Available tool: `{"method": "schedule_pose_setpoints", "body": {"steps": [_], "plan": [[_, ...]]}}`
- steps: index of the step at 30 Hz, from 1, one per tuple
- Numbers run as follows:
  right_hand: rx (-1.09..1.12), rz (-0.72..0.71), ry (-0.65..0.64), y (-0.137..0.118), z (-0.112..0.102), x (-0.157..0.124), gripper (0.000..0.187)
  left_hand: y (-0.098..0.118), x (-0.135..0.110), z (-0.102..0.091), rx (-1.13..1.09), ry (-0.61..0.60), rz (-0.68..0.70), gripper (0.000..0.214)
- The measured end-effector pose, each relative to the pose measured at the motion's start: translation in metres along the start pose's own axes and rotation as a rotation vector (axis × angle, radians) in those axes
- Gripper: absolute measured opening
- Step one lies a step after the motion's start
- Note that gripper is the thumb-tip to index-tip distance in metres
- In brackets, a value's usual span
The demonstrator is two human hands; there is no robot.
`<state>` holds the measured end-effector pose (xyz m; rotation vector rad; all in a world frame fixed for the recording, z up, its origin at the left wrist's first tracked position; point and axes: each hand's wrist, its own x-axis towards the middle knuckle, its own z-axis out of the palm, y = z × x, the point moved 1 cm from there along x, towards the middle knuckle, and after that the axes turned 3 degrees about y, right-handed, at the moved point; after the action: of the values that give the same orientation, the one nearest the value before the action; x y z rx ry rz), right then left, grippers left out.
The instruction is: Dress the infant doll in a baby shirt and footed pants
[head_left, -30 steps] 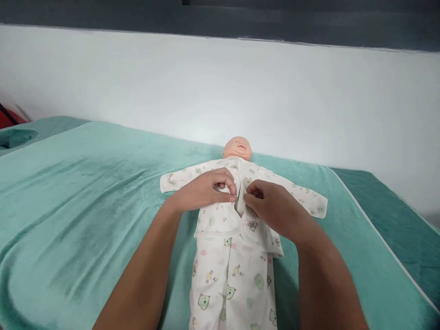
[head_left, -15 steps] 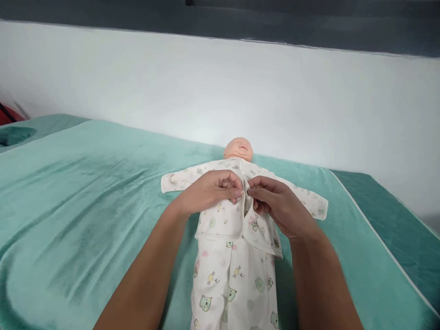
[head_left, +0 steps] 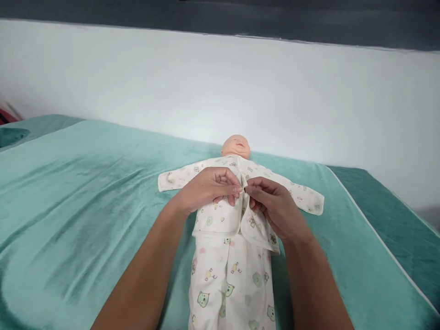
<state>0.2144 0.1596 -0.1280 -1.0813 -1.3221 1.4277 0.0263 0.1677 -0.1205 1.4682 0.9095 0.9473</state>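
Observation:
A baby doll (head_left: pixel 236 146) lies on its back on a teal blanket (head_left: pixel 85 192), arms spread wide, dressed in a white printed top (head_left: pixel 220 217) and matching trousers (head_left: pixel 230 284). My left hand (head_left: pixel 208 188) pinches the left front edge of the top at the doll's chest. My right hand (head_left: pixel 275 206) pinches the right front edge. The fingertips of both hands meet at the middle of the chest, pressing the two edges together. The lower flaps of the top hang apart below my hands.
The blanket covers a wide padded surface with a white-piped edge (head_left: pixel 374 233) on the right. A white wall (head_left: pixel 220 91) stands just behind the doll's head. A red object (head_left: pixel 5 117) shows at the far left edge.
Both hands have slid up the doll's chest and drawn together, bringing the two front edges of the top into contact. The view has shifted slightly.

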Motion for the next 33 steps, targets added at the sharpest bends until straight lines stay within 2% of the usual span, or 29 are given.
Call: {"method": "schedule_pose_setpoints", "body": {"steps": [9, 13, 24, 33], "plan": [[0.042, -0.019, -0.030, 0.0013, -0.0006, 0.0008, 0.019, -0.0024, 0.0008, -0.0008, -0.014, -0.001, 0.003, 0.015], [0.076, -0.033, -0.065, 0.0023, -0.0004, 0.0017, 0.018, -0.0037, 0.0018, -0.0008, -0.030, -0.009, -0.002, 0.021], [-0.007, -0.078, -0.110, 0.0018, 0.0035, -0.0015, 0.017, -0.0001, 0.0003, 0.0006, 0.016, -0.058, -0.026, 0.027], [-0.007, -0.068, -0.138, 0.0020, 0.0042, -0.0010, 0.013, -0.0025, -0.0001, -0.0004, -0.019, -0.071, -0.020, 0.022]]}}
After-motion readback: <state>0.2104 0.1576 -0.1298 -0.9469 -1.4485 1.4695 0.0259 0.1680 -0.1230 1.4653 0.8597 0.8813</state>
